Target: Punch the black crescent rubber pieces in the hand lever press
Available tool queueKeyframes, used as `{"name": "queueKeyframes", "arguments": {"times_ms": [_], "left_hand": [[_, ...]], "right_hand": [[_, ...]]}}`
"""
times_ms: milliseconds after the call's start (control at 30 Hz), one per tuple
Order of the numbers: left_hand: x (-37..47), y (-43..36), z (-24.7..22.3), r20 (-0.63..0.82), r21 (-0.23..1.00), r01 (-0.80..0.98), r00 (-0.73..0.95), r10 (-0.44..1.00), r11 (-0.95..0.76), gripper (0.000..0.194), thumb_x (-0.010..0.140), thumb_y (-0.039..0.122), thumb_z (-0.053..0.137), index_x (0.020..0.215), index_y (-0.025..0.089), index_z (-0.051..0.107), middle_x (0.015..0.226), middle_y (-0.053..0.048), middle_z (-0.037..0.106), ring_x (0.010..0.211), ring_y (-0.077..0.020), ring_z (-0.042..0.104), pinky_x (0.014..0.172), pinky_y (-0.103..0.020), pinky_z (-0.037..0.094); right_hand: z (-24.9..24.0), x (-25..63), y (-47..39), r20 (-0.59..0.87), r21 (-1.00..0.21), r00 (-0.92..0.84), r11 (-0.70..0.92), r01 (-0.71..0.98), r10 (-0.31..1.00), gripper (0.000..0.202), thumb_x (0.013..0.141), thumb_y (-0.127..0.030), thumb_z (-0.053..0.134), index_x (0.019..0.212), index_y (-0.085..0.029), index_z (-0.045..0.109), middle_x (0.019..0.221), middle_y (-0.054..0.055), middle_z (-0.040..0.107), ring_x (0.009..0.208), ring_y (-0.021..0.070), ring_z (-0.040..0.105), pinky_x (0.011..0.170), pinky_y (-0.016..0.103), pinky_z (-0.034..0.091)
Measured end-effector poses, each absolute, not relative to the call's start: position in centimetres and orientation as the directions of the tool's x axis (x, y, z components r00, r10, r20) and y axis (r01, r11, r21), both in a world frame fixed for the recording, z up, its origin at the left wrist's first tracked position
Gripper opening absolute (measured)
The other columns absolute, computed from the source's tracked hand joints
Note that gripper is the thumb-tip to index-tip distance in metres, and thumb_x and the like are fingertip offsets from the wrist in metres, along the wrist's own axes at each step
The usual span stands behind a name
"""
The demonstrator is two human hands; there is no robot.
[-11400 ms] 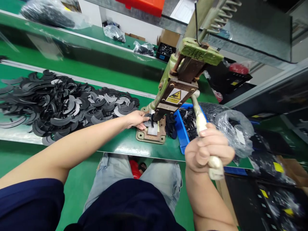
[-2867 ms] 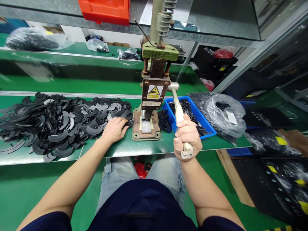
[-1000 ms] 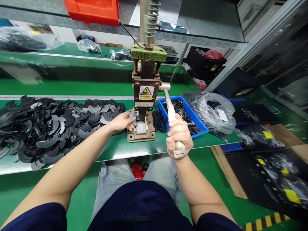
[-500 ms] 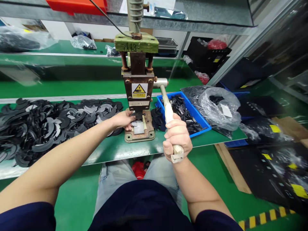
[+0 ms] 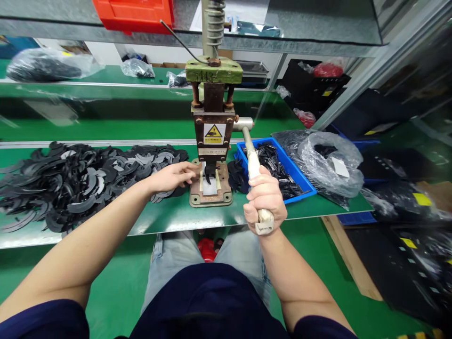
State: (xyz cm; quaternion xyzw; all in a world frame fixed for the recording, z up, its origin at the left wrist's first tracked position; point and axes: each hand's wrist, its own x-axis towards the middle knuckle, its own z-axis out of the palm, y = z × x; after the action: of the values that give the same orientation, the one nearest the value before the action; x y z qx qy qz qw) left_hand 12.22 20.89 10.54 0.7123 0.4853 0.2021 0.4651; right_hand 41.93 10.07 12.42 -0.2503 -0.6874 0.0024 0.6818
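A hand-operated press (image 5: pixel 213 117) with a green top block stands upright on the bench before me. My right hand (image 5: pixel 266 200) is wrapped round its tape-covered lever (image 5: pixel 253 165) near the lower end. My left hand (image 5: pixel 173 178) is beside the left edge of the press base (image 5: pixel 222 197), fingers stretched out and nothing visible in them. Under the ram a small dark curved piece (image 5: pixel 207 179) shows above a pale metal plate (image 5: pixel 210 189). To the left, close to my left hand, lies a large heap of black curved parts (image 5: pixel 95 176).
A blue bin (image 5: pixel 303 194) of small black parts sits right of the press, with a few dark pieces (image 5: pixel 237 176) between them. Beyond it lies a clear plastic bag (image 5: pixel 328 157). A metal shelf (image 5: pixel 310 42) with a red bin (image 5: pixel 134 14) crosses above the bench.
My left hand has drawn back leftward from under the ram, its fingers now free of the plate. The right hand keeps its hold on the lever. The view has shifted slightly.
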Motion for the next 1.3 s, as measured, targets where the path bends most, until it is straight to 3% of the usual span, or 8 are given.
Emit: {"name": "queueKeyframes", "arguments": {"times_ms": [133,267,433,567,700,900,1000,1300], "left_hand": [[6.7,18.7,9.1,0.079,0.465,0.814,0.352,0.932,-0.347,0.040,0.096,0.050,0.062,0.120,0.021,0.074,0.121,-0.012,0.074,0.111,-0.0295,0.070,0.102,-0.045,0.055],[5.2,15.7,6.5,0.111,0.124,0.928,0.339,0.934,-0.351,0.052,0.095,0.058,0.063,0.127,0.018,0.073,0.124,-0.018,0.071,0.117,-0.0386,0.066,0.101,-0.051,0.053],[5.6,14.2,4.6,0.083,0.028,0.926,0.373,0.924,-0.376,0.049,0.102,0.053,0.055,0.132,0.019,0.072,0.127,-0.019,0.072,0.117,-0.0390,0.066,0.097,-0.050,0.051],[5.0,14.5,4.7,0.158,0.089,0.898,0.414,0.896,-0.431,0.041,0.106,0.040,0.046,0.126,0.017,0.073,0.123,-0.020,0.075,0.112,-0.0360,0.069,0.100,-0.051,0.051],[5.2,14.9,6.2,0.293,0.342,0.859,0.288,0.912,-0.381,0.033,0.105,0.041,0.050,0.112,0.019,0.073,0.112,-0.016,0.076,0.108,-0.0311,0.071,0.100,-0.044,0.054],[10.1,17.1,7.5,-0.096,0.942,0.331,0.094,0.991,0.060,0.040,0.088,0.056,0.077,0.101,0.021,0.062,0.081,0.000,0.069,0.067,-0.0182,0.074,0.063,-0.028,0.056],[12.7,19.0,7.2,-0.175,0.974,0.175,0.188,0.967,0.142,0.045,0.080,0.049,0.089,0.098,0.019,0.061,0.078,0.001,0.069,0.064,-0.0156,0.073,0.063,-0.027,0.059],[14.9,21.8,6.5,-0.197,0.957,0.264,0.293,0.936,0.119,0.033,0.086,0.042,0.085,0.083,0.016,0.064,0.069,-0.001,0.070,0.056,-0.0139,0.068,0.055,-0.024,0.054]], "right_hand": [[12.6,41.6,10.2,0.939,-0.342,0.081,0.878,0.335,0.335,0.013,0.089,-0.032,0.072,0.083,-0.028,0.061,0.078,-0.005,0.066,0.097,0.0197,0.072,0.114,0.065,0.057],[12.7,41.4,10.2,0.939,-0.341,0.094,0.870,0.357,0.330,0.016,0.091,-0.034,0.070,0.081,-0.028,0.059,0.076,-0.004,0.064,0.094,0.0203,0.072,0.115,0.065,0.056],[12.8,41.4,10.2,0.939,-0.342,0.092,0.864,0.370,0.332,0.019,0.091,-0.034,0.070,0.080,-0.026,0.057,0.076,-0.003,0.064,0.093,0.0207,0.071,0.112,0.065,0.058],[12.9,41.5,10.0,0.939,-0.337,0.072,0.859,0.386,0.337,0.016,0.091,-0.033,0.069,0.083,-0.025,0.057,0.077,-0.003,0.064,0.095,0.0200,0.071,0.114,0.065,0.057],[12.9,41.4,10.0,0.939,-0.335,0.075,0.849,0.409,0.334,0.018,0.092,-0.034,0.068,0.082,-0.025,0.055,0.077,-0.004,0.062,0.093,0.0199,0.071,0.112,0.065,0.058],[12.9,41.2,10.3,0.944,-0.326,0.108,0.831,0.451,0.311,0.017,0.090,-0.038,0.067,0.082,-0.030,0.055,0.072,-0.003,0.059,0.087,0.0238,0.071,0.110,0.071,0.058],[13.0,41.1,10.3,0.945,-0.323,0.104,0.829,0.457,0.311,0.017,0.090,-0.038,0.067,0.081,-0.030,0.056,0.072,-0.002,0.059,0.086,0.0238,0.070,0.107,0.070,0.060],[13.2,41.0,10.3,0.948,-0.314,0.107,0.832,0.457,0.298,0.017,0.092,-0.039,0.067,0.082,-0.030,0.056,0.072,-0.002,0.058,0.085,0.0233,0.069,0.104,0.068,0.062]]}}
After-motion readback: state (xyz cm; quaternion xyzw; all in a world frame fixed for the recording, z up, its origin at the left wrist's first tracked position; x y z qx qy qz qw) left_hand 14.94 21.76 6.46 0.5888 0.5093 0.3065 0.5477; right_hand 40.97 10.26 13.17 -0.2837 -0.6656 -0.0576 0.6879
